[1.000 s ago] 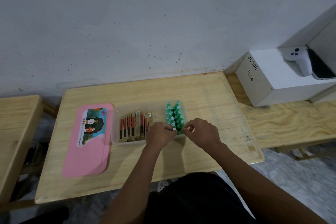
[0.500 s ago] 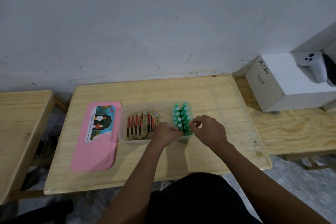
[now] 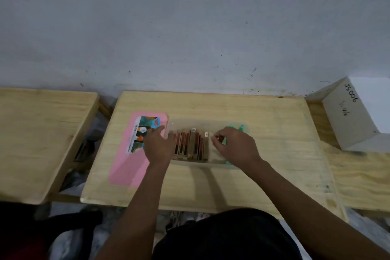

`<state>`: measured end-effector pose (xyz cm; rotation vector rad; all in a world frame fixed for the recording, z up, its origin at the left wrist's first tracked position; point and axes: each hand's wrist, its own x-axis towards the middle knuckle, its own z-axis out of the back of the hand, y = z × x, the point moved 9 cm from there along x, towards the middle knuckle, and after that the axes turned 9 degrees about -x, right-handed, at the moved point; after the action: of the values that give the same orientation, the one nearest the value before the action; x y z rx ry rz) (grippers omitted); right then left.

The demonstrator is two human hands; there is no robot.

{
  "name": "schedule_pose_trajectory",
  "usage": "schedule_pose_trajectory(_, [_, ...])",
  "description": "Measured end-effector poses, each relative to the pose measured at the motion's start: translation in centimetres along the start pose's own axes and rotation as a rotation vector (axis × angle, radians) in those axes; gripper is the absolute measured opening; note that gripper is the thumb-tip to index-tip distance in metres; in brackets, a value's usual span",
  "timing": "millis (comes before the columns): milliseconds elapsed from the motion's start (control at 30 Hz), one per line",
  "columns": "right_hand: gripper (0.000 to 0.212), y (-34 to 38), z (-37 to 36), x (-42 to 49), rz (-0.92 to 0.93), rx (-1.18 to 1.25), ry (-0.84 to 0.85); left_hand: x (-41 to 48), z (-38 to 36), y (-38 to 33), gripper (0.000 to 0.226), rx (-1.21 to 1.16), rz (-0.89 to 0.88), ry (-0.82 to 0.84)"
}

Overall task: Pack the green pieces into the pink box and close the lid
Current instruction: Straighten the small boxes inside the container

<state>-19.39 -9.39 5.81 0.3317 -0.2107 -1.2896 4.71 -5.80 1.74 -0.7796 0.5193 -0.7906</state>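
Note:
A clear plastic box sits mid-table. Its pink lid, which carries a picture label, lies flat to the left of it. Several green pieces stand in the box's right end, mostly hidden under my right hand. That hand hovers there with its fingers curled, and blur hides whether they pinch anything. My left hand stretches left with its fingers spread, the fingertips resting on the lid's right edge. A row of brown-and-red packs fills the box's left part.
The wooden table stands against a grey wall. A white box with handwriting sits on a bench to the right. Another wooden table stands to the left, across a gap.
My left hand has left the green pieces and moved left to the pink lid. My right hand stays over the green pieces. The camera has turned left.

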Motion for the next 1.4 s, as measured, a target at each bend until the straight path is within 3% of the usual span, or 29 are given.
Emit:
schedule_pose_trajectory(133, [0.021, 3.7, -4.2, 1.6, 0.134, -0.071, 0.201, 1.1, -0.4, 1.9, 0.022, 0.023, 0.044, 0.184])
schedule_pose_trajectory(267, [0.028, 5.9, -8.6, 2.8, 0.215, -0.180, 0.350, 1.3, -0.4, 2.4, 0.023, -0.079, 0.080, 0.204])
schedule_pose_trajectory(400, [0.045, 5.6, -10.7, 3.5, 0.170, -0.278, 0.426, 1.6, -0.7, 2.9, 0.026, -0.127, 0.140, 0.214])
schedule_pose_trajectory(700, [0.044, 3.5, -11.3, 5.0, -0.062, -0.097, 0.366, 1.5, -0.8, 3.6, 0.025, -0.148, 0.239, 0.217])
schedule_pose_trajectory(867, [0.056, 3.0, -11.5, 5.6, -0.158, -0.034, 0.344, 1.5, -0.6, 3.2, 0.023, -0.143, 0.209, 0.200])
schedule_pose_trajectory(1033, [0.047, 2.5, -11.0, 5.1, -0.286, 0.133, 0.335, 1.8, -0.8, 2.9, 0.022, -0.117, 0.145, 0.234])
schedule_pose_trajectory(1300, [0.021, 1.9, -10.5, 2.6, -0.495, 0.757, 0.392, 2.1, -1.0, 3.0, 0.023, -0.150, 0.100, 0.297])
schedule_pose_trajectory(1400, [0.030, 1.9, -12.0, 1.3, -0.583, 0.886, 0.465, 2.1, -1.1, 3.0, 0.022, -0.163, 0.091, 0.297])
